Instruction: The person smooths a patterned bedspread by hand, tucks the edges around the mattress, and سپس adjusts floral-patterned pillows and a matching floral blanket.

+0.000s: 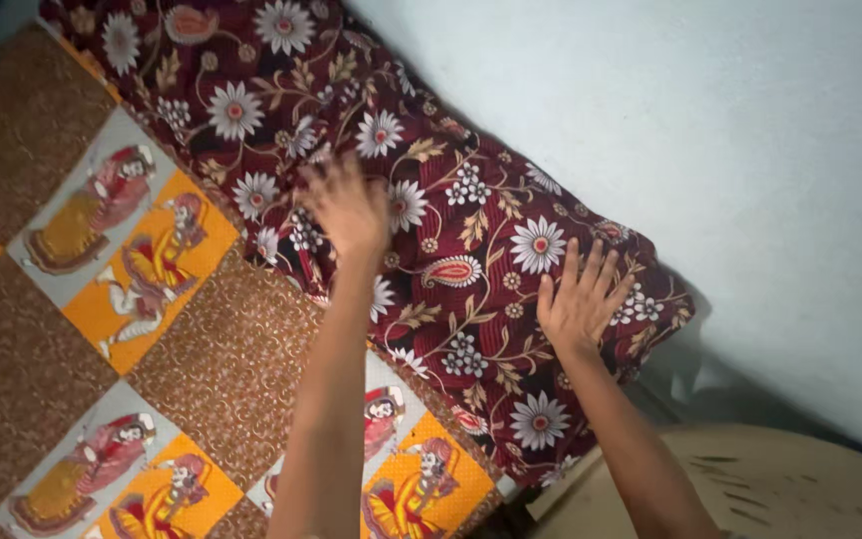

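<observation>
Head view: both hands lie flat, fingers spread, gripping nothing, on the maroon floral pillow (pixel 451 230), which rests against the pale wall (pixel 750 150) at the edge of the patchwork bedspread (pixel 152 299). The left hand (pixel 351 205) is blurred (probably mid-pat); the right hand (pixel 579 297) presses near the end. This looks like smoothing and settling the pillow; the next move calls for even pressure toward the wall.

maroon floral pillow (pixel 471 250), orange-brown patchwork sheet (pixel 152 329)

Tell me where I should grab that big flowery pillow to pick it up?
Probably by its two short ends, one hand on each. The maroon floral pillow lies long and flat on the patchwork bedsheet, with its far long side against the pale wall, so that side is blocked. The left hand and right hand lie on top of it; slide them outward to the ends for a firm grip.
</observation>
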